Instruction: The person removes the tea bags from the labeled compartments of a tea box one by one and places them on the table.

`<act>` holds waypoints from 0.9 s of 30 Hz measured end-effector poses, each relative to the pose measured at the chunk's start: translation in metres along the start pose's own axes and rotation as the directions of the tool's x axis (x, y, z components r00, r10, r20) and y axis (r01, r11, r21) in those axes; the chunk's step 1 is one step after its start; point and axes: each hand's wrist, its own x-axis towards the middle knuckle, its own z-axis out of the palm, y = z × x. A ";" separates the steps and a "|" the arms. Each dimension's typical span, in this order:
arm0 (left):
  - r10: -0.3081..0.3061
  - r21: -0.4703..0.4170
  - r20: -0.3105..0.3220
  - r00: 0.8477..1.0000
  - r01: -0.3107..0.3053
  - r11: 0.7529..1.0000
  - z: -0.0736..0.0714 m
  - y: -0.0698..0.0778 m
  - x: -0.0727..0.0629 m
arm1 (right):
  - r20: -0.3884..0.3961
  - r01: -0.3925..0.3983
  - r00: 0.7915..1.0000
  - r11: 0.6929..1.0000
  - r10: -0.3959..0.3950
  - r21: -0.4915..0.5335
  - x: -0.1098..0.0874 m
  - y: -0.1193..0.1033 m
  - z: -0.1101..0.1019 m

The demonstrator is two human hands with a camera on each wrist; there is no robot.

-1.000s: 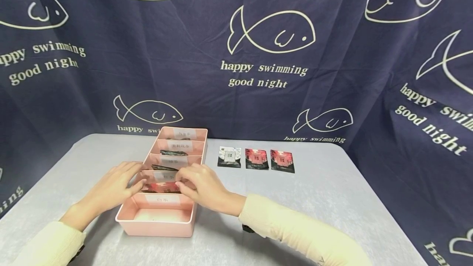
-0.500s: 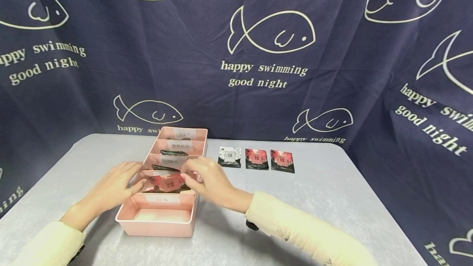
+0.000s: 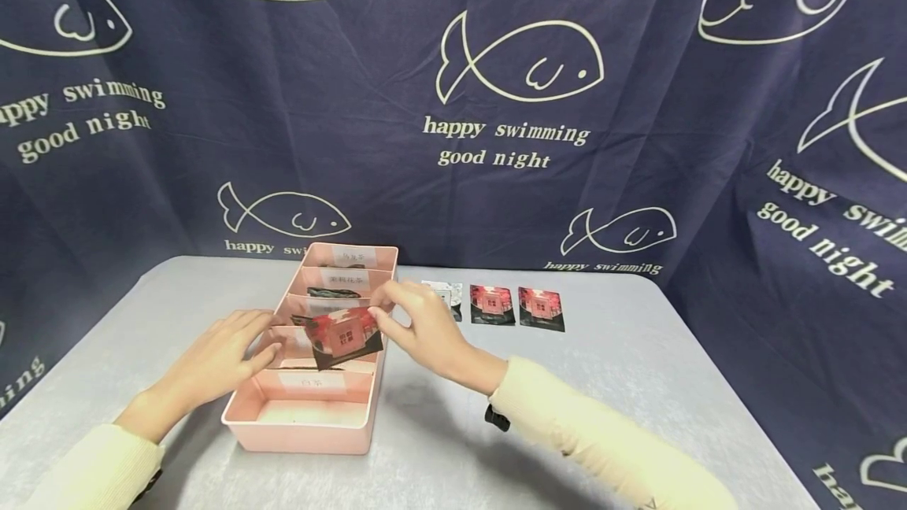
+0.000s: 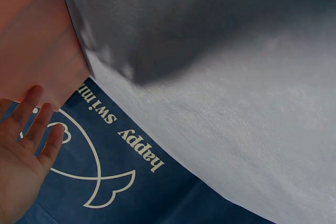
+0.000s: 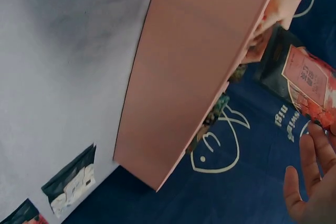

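At the left, the left hand (image 3: pixel 227 349) rested at the rim of the pink divided tea box (image 3: pixel 301 439), placed just as it had been a second earlier, its grip loosely spread and pinching nothing. The box had five labelled compartments, running away from the person. The change was over its middle: the red-and-black tea sachet (image 3: pixel 346 337), which had been down in the second compartment from the near end, now hung tilted above the box. By the look of it, the lift had cleared the dividers, so that stage of the work seemed done. The right hand (image 3: pixel 425 329) had risen with it, its grip pinching the sachet's upper right corner.

The raised sachet blocked the view of part of the box behind it; beyond, a dark packet (image 3: pixel 331 293) showed in a farther compartment. Further right on the gray tabletop (image 3: pixel 638 415), the right hand partly hid a white-and-black sachet (image 3: pixel 456 301). Next came two flat red-and-black sachets, one nearer (image 3: pixel 492 305) and one farthest right (image 3: pixel 542 309), slightly apart.
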 end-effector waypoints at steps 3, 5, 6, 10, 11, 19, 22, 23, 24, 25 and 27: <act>0.004 0.000 0.000 1.000 -0.004 1.000 0.001 -0.001 0.000 | -0.018 -0.010 1.000 1.000 0.011 0.010 0.000 0.006 -0.005; 0.006 0.000 -0.001 1.000 -0.006 1.000 0.001 -0.001 0.001 | -0.031 -0.017 0.999 1.000 0.017 0.021 0.000 0.010 -0.008; 0.006 -0.001 0.001 1.000 -0.006 1.000 0.001 -0.001 0.001 | -0.037 -0.022 0.999 0.999 0.023 0.024 -0.001 0.013 -0.009; 0.009 -0.003 -0.002 1.000 -0.009 1.000 0.001 -0.001 0.001 | -0.064 -0.047 0.997 0.998 0.049 0.034 -0.003 0.023 -0.016; 0.010 -0.003 -0.002 1.000 -0.010 1.000 0.001 -0.001 0.001 | -0.070 -0.057 0.996 0.998 0.059 0.035 -0.004 0.025 -0.018; 0.017 -0.006 -0.007 1.000 -0.017 1.000 0.001 0.000 0.001 | -0.094 -0.143 0.985 0.989 0.147 0.045 -0.013 0.048 -0.036; 0.020 -0.006 -0.011 1.000 -0.020 1.000 0.000 0.000 0.001 | -0.107 -0.170 0.979 0.985 0.173 0.038 -0.017 0.058 -0.043; 0.021 -0.007 -0.011 1.000 -0.021 1.000 0.000 0.000 0.001 | -0.114 -0.173 0.978 0.984 0.176 0.037 -0.019 0.062 -0.045; 0.023 -0.004 -0.012 1.000 -0.023 1.000 0.000 -0.001 0.001 | -0.123 -0.179 0.976 0.983 0.181 0.032 -0.020 0.066 -0.047; 0.023 -0.003 -0.011 1.000 -0.023 1.000 0.000 -0.001 0.000 | -0.129 -0.182 0.974 0.983 0.185 0.032 -0.022 0.070 -0.049; 0.025 0.001 -0.010 1.000 -0.025 1.000 0.001 -0.001 0.000 | -0.139 -0.196 0.970 0.980 0.198 0.027 -0.026 0.078 -0.054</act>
